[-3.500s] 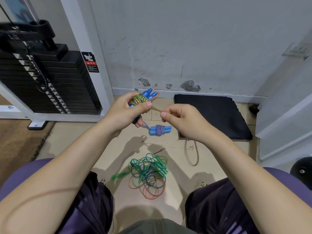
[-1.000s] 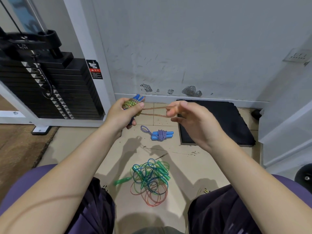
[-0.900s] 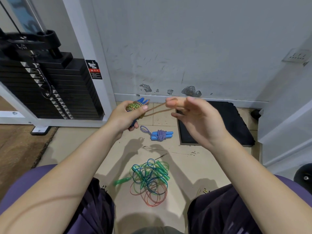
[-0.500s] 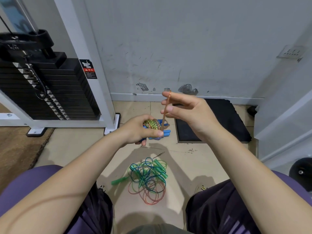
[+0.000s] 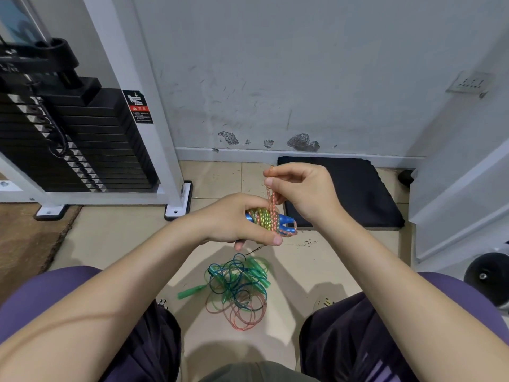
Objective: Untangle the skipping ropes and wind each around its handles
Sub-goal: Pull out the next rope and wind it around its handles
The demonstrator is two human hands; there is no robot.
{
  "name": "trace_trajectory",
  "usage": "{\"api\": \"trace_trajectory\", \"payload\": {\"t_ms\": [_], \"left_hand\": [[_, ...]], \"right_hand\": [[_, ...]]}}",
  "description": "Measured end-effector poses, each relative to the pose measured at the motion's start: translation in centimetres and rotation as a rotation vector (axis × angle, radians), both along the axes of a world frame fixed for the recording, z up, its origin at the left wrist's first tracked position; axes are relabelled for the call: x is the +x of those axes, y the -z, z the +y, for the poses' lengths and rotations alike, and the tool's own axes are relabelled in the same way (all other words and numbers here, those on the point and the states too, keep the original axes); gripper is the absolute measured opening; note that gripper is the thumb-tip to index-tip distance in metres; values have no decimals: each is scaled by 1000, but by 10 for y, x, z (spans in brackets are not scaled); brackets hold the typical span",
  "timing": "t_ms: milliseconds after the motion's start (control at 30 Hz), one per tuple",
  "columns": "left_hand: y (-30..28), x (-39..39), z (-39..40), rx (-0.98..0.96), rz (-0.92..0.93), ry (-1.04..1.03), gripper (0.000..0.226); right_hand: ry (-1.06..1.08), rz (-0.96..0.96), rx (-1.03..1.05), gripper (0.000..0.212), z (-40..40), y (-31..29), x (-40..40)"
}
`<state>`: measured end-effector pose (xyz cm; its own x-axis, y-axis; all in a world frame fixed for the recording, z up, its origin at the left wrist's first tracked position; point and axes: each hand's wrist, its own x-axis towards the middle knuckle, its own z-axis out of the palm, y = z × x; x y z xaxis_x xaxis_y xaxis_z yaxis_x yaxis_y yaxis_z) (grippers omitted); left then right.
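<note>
A glossy, beaded-looking multicoloured rope [image 5: 265, 218] is coiled tightly round two smooth blue handles [image 5: 286, 224]. The left hand [image 5: 234, 220] curls round this bundle; the right hand [image 5: 304, 190], just above it, pinches the doubled rope end upright. Half a second ago the right hand pinched higher above the bundle — now closer. Below both hands, on the tiled floor [image 5: 115, 235], lies a tangle of thin green, blue and orange ropes [image 5: 238, 289].

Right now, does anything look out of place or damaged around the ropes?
Yes. A green, blue and orange rope heap lies tangled on the floor tiles, unwound, between the person's knees. Behind it, the wall has chipped patches just above the skirting. The rope bundle in the hands looks tidy.
</note>
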<state>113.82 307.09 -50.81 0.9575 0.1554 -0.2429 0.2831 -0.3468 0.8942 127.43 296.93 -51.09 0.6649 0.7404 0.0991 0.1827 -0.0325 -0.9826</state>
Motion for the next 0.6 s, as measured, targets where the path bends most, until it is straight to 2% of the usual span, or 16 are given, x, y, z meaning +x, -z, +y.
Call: {"api": "trace_trajectory", "payload": {"t_ms": [167, 367, 433, 500, 600], "left_hand": [[-2, -5, 3, -49, -21, -75, 32], [1, -10, 5, -35, -52, -85, 19], [2, -12, 9, -51, -40, -81, 23], [3, -12, 10, -50, -34, -92, 28], [8, -12, 8, -52, -31, -82, 30]], "right_hand": [[22, -15, 28, 12, 3, 1, -4], [-1, -17, -49, 11, 4, 4, -1], [-12, -1, -78, 14, 4, 5, -1], [-21, 21, -87, 19, 5, 5, -1], [-26, 97, -79, 40, 4, 4, 3]]}}
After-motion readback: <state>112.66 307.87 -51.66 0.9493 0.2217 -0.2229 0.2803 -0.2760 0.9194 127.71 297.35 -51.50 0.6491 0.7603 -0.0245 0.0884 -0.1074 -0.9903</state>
